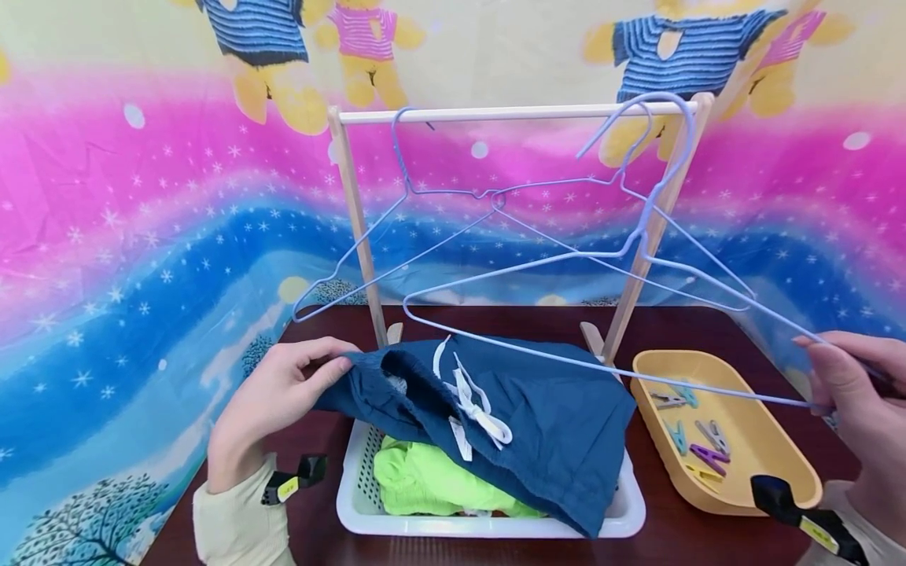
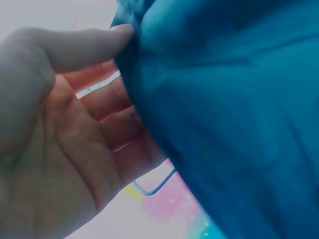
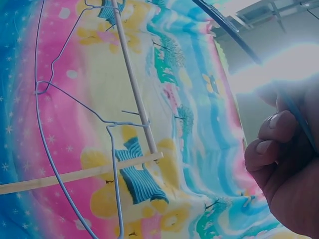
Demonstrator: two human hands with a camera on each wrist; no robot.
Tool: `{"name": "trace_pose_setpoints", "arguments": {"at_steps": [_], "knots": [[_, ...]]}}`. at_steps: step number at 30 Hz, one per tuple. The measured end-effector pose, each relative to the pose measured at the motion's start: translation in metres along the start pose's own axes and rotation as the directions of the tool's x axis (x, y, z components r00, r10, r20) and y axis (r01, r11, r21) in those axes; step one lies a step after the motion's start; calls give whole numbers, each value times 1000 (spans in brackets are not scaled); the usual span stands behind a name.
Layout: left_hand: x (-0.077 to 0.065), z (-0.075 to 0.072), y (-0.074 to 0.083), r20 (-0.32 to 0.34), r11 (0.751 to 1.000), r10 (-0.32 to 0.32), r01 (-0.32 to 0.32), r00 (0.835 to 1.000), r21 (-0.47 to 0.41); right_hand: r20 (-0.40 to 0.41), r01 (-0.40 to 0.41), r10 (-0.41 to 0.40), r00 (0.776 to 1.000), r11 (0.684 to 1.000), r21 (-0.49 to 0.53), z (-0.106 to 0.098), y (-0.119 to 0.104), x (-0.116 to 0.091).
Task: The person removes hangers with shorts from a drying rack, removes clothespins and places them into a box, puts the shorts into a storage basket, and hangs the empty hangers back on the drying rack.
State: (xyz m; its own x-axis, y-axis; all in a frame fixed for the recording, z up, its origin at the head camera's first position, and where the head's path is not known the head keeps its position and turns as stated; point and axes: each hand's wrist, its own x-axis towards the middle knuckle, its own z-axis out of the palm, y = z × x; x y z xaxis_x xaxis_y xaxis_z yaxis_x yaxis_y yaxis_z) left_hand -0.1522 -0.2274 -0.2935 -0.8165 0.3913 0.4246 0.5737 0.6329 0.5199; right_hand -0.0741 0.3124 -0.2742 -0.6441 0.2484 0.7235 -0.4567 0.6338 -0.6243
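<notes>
My left hand (image 1: 283, 389) pinches the left end of the waistband on a pair of navy shorts (image 1: 566, 401), thumb on top. White drawstrings (image 1: 474, 405) are tied in a bow at the waist opening, which gapes slightly. In the left wrist view, the thumb and fingers of the left hand (image 2: 65, 114) lie at the edge of the blue cloth (image 2: 224, 99). Up at the right, my right hand (image 1: 859, 393) grips a lilac wire hanger (image 1: 644, 228) by its right end. The hanger's free left end reaches over the shorts.
A wooden rack (image 1: 495, 115) stands behind, with two more wire hangers on its rail. Beneath the shorts is a white basket (image 1: 488, 527) holding a lime-green garment (image 1: 439, 479). To its right sits a yellow tray (image 1: 750, 440) with several clothespins (image 1: 710, 456).
</notes>
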Motion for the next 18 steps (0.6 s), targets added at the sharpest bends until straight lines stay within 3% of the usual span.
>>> {"name": "trace_pose_setpoints", "arguments": {"at_steps": [3,8,12,18], "knots": [[-1,-2,1,23,999,-3,4,1000,-47,-16,2,-2,1000,1000,-7,0,1,0],[-2,-6,-4,-27,996,-8,5,1000,-92,-71,3,-8,997,997,-78,-3,7,-4],[-2,-10,-18,-61,995,-35,29,998,-99,-98,62,-71,993,994,-93,-4,15,-3],[16,-11,-44,-121,992,-98,87,988,-90,-144,-8,-19,989,982,-186,-8,28,1]]}}
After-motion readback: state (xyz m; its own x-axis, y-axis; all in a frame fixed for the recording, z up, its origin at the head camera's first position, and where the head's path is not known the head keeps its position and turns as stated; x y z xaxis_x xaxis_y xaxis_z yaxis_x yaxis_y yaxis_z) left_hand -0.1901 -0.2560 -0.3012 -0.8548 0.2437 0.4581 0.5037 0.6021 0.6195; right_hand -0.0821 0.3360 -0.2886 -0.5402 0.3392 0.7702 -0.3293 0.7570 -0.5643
